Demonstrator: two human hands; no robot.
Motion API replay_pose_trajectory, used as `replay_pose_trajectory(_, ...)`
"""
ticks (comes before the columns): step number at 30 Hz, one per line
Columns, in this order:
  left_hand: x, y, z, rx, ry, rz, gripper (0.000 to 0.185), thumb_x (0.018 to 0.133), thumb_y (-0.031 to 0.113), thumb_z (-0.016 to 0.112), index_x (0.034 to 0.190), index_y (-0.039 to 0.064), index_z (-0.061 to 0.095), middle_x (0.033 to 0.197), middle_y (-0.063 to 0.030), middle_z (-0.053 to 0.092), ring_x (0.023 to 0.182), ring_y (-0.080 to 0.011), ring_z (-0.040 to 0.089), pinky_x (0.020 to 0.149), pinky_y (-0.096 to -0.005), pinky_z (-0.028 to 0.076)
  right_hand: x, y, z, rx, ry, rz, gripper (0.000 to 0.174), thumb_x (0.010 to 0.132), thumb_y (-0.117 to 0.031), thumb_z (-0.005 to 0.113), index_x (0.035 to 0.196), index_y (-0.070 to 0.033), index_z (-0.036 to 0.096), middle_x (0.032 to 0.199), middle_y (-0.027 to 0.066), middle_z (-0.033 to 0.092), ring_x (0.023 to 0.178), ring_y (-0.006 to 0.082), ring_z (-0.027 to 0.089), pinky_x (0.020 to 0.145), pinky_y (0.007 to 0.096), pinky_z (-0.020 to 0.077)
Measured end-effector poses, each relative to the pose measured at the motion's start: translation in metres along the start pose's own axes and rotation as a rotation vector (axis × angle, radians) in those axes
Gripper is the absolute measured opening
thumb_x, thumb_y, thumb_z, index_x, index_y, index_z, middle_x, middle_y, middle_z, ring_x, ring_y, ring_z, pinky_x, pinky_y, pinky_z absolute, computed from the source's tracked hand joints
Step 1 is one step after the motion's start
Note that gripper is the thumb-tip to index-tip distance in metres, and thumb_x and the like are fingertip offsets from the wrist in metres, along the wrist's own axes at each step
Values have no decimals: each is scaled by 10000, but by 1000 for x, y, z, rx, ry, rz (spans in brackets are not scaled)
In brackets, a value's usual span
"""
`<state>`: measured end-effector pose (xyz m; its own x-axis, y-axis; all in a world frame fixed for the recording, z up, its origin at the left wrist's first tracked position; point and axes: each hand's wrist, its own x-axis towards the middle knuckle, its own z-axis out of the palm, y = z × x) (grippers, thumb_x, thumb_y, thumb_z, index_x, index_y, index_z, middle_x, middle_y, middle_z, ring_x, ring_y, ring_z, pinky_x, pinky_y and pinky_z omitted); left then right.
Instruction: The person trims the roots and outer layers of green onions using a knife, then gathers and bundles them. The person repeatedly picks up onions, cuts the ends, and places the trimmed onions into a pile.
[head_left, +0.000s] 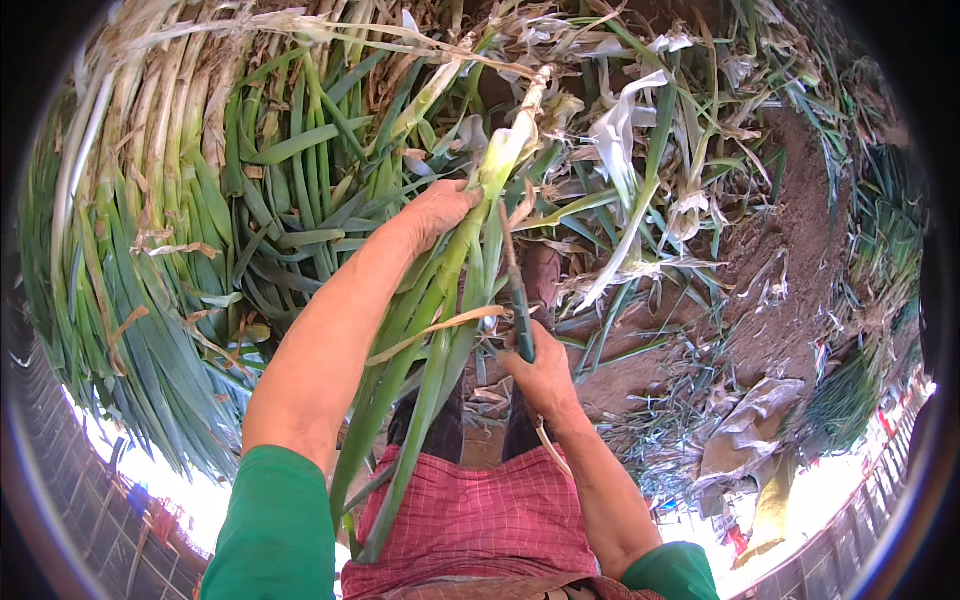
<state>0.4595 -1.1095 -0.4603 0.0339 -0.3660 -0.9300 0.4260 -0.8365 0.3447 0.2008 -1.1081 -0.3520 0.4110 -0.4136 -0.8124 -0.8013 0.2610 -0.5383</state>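
My left hand (442, 206) grips a green onion plant (510, 150) at the place where its pale stalk turns into green leaves. The root end points up and away from me, and the long leaves hang down past my forearm to the red checked cloth (480, 517) at my waist. My right hand (541, 367) is closed around the green handle of a knife (519, 307), whose thin, dark blade points up beside the leaves. The tool's blade edge cannot be made out clearly.
A big pile of green onions (142, 225) lies at the left, leaves towards me. Peeled leaves and pale skins (622, 142) litter the ground ahead and to the right. Brown soil (795, 217) shows at the right, with a crumpled sack (750, 427) and more green leaves (855, 390) beyond.
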Motion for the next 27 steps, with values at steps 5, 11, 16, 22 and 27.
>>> replay_pose_trajectory(5,7,-10,-1,72,108,23,339,1010,192,547,1301,25,599,1111,-139,689,916,-233,668,769,-394,554,14,0,14,-2,26,6,343,765,-273,690,977,-15,610,767,224,655,769,434,660,730,490,510)
replay_pose_trajectory(11,14,-31,17,234,346,177,540,922,19,596,1447,45,471,1317,-176,618,1145,-272,605,973,-380,484,72,0,6,-99,150,59,288,762,-239,688,900,2,613,757,173,652,711,318,646,701,420,508)
replay_pose_trajectory(16,9,-52,20,153,395,390,522,994,44,531,1504,98,433,1373,-157,579,1205,-251,562,1059,-358,430,137,-1,-9,-142,189,52,363,763,-315,656,939,2,641,863,241,684,844,403,671,798,476,509)
replay_pose_trajectory(22,6,-59,23,200,224,247,486,940,291,692,1307,-19,615,1351,-189,555,1211,-272,571,1050,-356,440,203,-5,-20,-199,224,35,385,777,-348,626,982,-25,663,960,255,706,945,447,663,849,503,507)
replay_pose_trajectory(27,0,-47,26,441,333,210,587,794,414,793,1123,-64,704,1404,-239,497,1242,-339,561,1053,-373,444,251,-12,-30,-292,218,62,447,769,-387,621,1003,-10,678,988,268,704,979,437,668,884,489,505)
